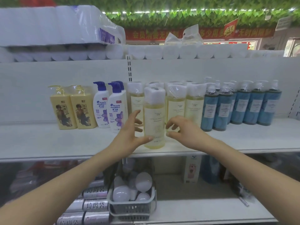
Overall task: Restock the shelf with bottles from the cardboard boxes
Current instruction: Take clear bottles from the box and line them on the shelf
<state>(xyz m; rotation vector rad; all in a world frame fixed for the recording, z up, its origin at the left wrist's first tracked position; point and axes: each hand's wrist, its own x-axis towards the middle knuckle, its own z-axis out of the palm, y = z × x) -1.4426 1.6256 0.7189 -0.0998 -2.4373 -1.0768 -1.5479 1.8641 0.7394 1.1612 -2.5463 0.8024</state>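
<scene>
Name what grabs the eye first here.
A pale yellow bottle stands forward of its row near the shelf front, with the left hand and right hand flanking it. Blue bottles line up to its right; a basket of white bulbs sits below.

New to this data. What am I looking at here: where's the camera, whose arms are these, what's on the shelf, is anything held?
No robot here: a person stocks a shop shelf with bare hands. The one picture comes from a wide-angle camera on the person's head, looking forward and down, so the arms enter from below. On the shelf stand, from the left, yellow bottles, white pump bottles, clear bottles of pale liquid and blue bottles. The front bottle stands ahead of the clear row. The left hand and right hand flank it, left thumb touching it; whether either grips it cannot be told.
</scene>
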